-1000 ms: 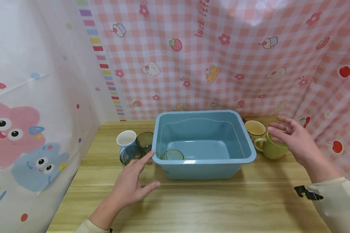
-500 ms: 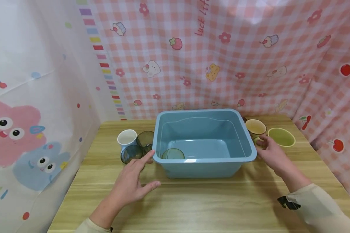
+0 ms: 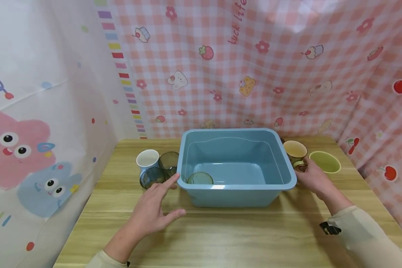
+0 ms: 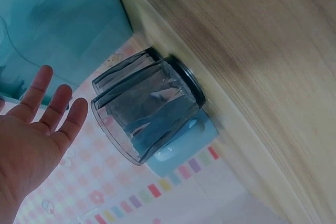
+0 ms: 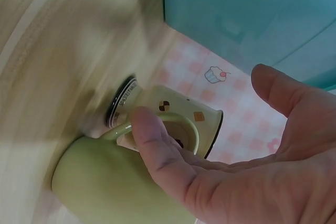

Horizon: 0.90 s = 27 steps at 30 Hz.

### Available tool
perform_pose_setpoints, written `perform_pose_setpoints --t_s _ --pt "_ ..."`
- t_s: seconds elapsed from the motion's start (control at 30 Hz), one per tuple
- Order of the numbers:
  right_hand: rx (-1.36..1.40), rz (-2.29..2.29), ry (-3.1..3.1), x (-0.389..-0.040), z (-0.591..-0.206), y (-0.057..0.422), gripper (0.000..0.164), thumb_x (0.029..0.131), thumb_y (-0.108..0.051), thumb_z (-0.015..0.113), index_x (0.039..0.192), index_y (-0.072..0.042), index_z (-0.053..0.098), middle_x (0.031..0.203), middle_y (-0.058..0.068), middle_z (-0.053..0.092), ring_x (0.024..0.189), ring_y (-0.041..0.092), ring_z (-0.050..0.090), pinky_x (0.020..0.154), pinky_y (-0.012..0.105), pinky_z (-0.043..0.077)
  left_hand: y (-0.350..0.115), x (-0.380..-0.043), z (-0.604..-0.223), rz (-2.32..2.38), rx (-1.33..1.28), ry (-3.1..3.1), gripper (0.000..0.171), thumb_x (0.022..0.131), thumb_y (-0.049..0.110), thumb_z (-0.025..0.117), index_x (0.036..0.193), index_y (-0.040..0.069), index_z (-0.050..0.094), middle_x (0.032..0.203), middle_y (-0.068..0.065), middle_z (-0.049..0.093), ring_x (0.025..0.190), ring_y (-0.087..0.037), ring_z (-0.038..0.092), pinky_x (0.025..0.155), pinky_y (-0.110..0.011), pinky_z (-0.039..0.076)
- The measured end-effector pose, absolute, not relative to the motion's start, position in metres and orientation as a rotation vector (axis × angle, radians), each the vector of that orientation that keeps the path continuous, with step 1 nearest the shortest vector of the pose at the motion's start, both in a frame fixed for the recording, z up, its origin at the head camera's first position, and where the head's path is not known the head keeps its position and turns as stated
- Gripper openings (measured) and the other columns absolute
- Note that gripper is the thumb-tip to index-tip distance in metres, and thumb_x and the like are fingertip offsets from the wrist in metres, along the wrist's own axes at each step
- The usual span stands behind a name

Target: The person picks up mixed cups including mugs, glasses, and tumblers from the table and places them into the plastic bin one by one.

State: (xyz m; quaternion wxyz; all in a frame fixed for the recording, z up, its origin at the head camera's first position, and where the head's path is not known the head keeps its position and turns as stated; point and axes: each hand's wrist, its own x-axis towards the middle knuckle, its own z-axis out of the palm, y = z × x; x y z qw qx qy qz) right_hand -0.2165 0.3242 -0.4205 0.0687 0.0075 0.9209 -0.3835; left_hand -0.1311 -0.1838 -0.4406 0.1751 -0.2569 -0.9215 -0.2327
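In the head view my left hand (image 3: 150, 208) has its fingers spread, the index fingertip at the front left rim of a blue plastic tub (image 3: 234, 195). Two dark see-through glasses (image 4: 152, 108) and a blue-and-white mug (image 3: 147, 159) stand beyond that hand. At the tub's right, my right hand (image 3: 314, 178) is at the handle of a green mug (image 3: 325, 162). The right wrist view shows one finger across this handle (image 5: 191, 127), the thumb held apart from it. Behind is a cream mug (image 5: 205, 124) with a dark rim and checkered squares.
A greenish glass (image 3: 200, 178) sits inside the tub at its front left. The wooden table (image 3: 234, 238) runs back to a pink checked cloth (image 3: 194, 96). A white printed cloth (image 3: 63, 104) hangs on the left.
My right hand has left the green mug's far side, moving left and down to its handle. My left hand stays at the tub's rim. The head view has shifted slightly.
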Motion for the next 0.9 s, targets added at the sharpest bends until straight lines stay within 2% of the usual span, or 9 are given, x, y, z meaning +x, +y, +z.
perform_pose_setpoints --t_s 0.17,0.27,0.47,0.67,0.77,0.9 --pt "0.019 -1.060 2.814 -0.215 -0.422 0.326 0.087 0.104 -0.030 0.061 0.159 0.021 0.017 0.145 0.047 0.049 0.133 0.058 0.053 0.105 0.056 0.050 -0.183 -0.130 -0.440 -0.660 -0.720 -2.622 0.103 0.085 0.056 0.086 0.169 0.028 0.034 0.129 0.003 0.074 0.109 -0.022 0.066 0.087 -0.044 0.057" --pt "0.001 -0.998 2.858 -0.214 -0.424 0.327 0.089 0.101 -0.029 0.064 0.160 0.020 0.019 0.143 0.047 0.051 0.132 0.060 0.053 0.108 0.064 0.047 -0.183 -0.130 -0.440 -0.657 -0.718 -2.624 0.104 0.084 0.054 0.088 0.169 0.028 0.033 0.128 0.003 0.074 0.110 -0.021 0.066 0.087 -0.044 0.057" --pt "-0.074 -0.827 2.989 -0.206 -0.429 0.327 0.085 0.095 -0.028 0.071 0.156 0.018 0.031 0.134 0.044 0.060 0.124 0.062 0.059 0.102 0.070 0.049 -0.184 -0.131 -0.443 -0.654 -0.724 -2.609 0.104 0.084 0.054 0.088 0.169 0.029 0.033 0.128 0.004 0.074 0.110 -0.020 0.065 0.087 -0.044 0.057" --pt "-0.074 -0.749 3.035 -0.190 -0.431 0.329 0.088 0.099 -0.033 0.073 0.156 0.018 0.032 0.141 0.046 0.054 0.127 0.065 0.055 0.103 0.073 0.048 -0.185 -0.132 -0.443 -0.661 -0.734 -2.593 0.101 0.086 0.058 0.085 0.169 0.028 0.034 0.128 0.004 0.073 0.109 -0.021 0.066 0.086 -0.042 0.056" --pt "-0.087 -0.764 3.045 -0.179 -0.432 0.333 0.086 0.099 -0.038 0.075 0.154 0.015 0.037 0.141 0.045 0.056 0.125 0.064 0.057 0.100 0.072 0.050 -0.185 -0.132 -0.443 -0.661 -0.738 -2.591 0.101 0.086 0.059 0.085 0.169 0.028 0.035 0.128 0.004 0.073 0.109 -0.022 0.066 0.085 -0.042 0.056" --pt "-0.057 -0.763 3.007 -0.166 -0.432 0.340 0.087 0.102 -0.048 0.071 0.157 0.010 0.037 0.142 0.046 0.054 0.125 0.064 0.058 0.095 0.072 0.052 -0.185 -0.132 -0.442 -0.663 -0.733 -2.601 0.102 0.086 0.057 0.086 0.169 0.029 0.034 0.128 0.004 0.073 0.109 -0.021 0.066 0.086 -0.043 0.056"
